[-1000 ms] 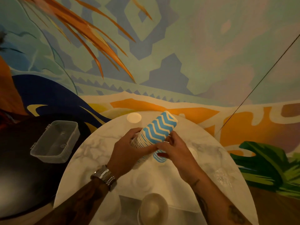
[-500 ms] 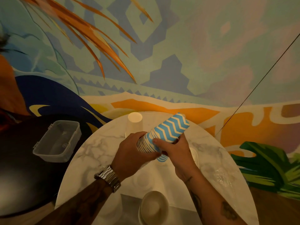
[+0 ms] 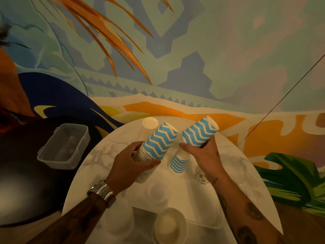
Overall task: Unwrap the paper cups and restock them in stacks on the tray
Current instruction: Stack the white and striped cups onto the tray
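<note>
My left hand (image 3: 131,163) grips a long stack of blue-and-white zigzag paper cups (image 3: 159,142), tilted with its base pointing up and away. My right hand (image 3: 204,154) holds a shorter batch of the same cups (image 3: 199,132), pulled apart from the left stack and tilted the same way. Both are held above the white tray (image 3: 202,205) on the round marble table (image 3: 95,155). Between my hands an upside-down blue striped cup stack (image 3: 179,163) stands on the tray. A cup with a dotted pattern (image 3: 200,176) shows under my right wrist.
A plain white cup (image 3: 150,123) stands at the table's far edge. White bowls or lids (image 3: 169,226) sit at the near edge. A clear plastic box (image 3: 64,146) lies on a dark surface to the left. A painted wall rises behind the table.
The single stack held by both hands has split in two. My right hand pulled the upper cups off to the right while my left hand kept the rest.
</note>
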`<move>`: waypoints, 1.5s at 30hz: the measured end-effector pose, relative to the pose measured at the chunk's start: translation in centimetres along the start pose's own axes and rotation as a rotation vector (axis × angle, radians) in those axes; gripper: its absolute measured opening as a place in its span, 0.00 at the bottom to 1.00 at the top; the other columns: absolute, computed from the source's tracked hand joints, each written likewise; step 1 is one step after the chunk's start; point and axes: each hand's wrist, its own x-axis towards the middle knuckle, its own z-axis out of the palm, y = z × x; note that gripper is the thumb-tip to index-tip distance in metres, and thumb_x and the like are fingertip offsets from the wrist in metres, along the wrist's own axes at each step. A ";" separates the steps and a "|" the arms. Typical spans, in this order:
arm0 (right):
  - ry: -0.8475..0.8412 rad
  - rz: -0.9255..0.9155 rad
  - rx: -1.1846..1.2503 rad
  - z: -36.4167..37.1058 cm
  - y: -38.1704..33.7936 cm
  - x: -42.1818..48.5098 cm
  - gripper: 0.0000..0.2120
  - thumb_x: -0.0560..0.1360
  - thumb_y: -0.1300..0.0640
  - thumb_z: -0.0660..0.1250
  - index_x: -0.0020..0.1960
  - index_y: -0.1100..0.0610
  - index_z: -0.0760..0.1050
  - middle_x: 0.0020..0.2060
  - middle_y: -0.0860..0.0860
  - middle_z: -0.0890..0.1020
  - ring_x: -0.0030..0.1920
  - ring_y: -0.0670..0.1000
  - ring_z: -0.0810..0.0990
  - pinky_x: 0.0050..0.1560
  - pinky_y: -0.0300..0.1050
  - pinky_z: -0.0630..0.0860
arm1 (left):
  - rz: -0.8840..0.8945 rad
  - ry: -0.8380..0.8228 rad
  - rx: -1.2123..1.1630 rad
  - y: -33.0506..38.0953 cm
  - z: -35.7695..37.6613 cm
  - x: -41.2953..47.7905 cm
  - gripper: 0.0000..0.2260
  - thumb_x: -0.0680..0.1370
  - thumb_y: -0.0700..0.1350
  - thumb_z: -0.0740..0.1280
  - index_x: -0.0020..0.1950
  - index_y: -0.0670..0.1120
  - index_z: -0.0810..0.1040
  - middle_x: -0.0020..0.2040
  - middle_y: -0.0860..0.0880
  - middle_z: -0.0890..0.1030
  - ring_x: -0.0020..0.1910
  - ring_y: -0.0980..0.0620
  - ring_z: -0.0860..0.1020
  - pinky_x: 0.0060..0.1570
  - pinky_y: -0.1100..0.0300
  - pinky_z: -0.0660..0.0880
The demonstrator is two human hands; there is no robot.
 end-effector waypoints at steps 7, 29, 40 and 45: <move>-0.018 0.057 -0.282 1.3 6.9 0.5 0.39 0.59 0.62 0.84 0.60 0.53 0.64 0.55 0.50 0.79 0.54 0.52 0.80 0.57 0.54 0.78 | -0.033 -0.029 -0.066 -0.5 -0.7 0.1 0.30 0.58 0.65 0.72 0.58 0.60 0.71 0.50 0.60 0.80 0.48 0.70 0.78 0.41 0.71 0.75; -0.011 -0.006 0.003 1.2 -2.3 -3.6 0.25 0.70 0.47 0.76 0.64 0.52 0.74 0.51 0.50 0.83 0.49 0.43 0.82 0.47 0.38 0.79 | 0.049 -0.037 -0.087 1.7 0.8 0.4 0.26 0.63 0.57 0.76 0.58 0.58 0.73 0.50 0.60 0.81 0.47 0.66 0.79 0.41 0.72 0.76; -0.090 0.138 0.039 4.1 -2.0 -6.0 0.31 0.64 0.54 0.81 0.63 0.50 0.72 0.53 0.46 0.84 0.51 0.46 0.84 0.52 0.51 0.83 | 0.231 0.055 0.255 3.2 3.3 0.3 0.30 0.65 0.62 0.70 0.61 0.46 0.77 0.52 0.56 0.77 0.50 0.61 0.75 0.48 0.76 0.67; -0.046 0.152 0.045 4.1 -1.8 -5.8 0.28 0.63 0.54 0.81 0.58 0.47 0.73 0.51 0.44 0.84 0.49 0.44 0.84 0.51 0.50 0.83 | 0.118 -0.108 0.107 2.2 2.5 -0.2 0.35 0.65 0.54 0.77 0.70 0.55 0.69 0.64 0.58 0.72 0.61 0.62 0.70 0.56 0.76 0.64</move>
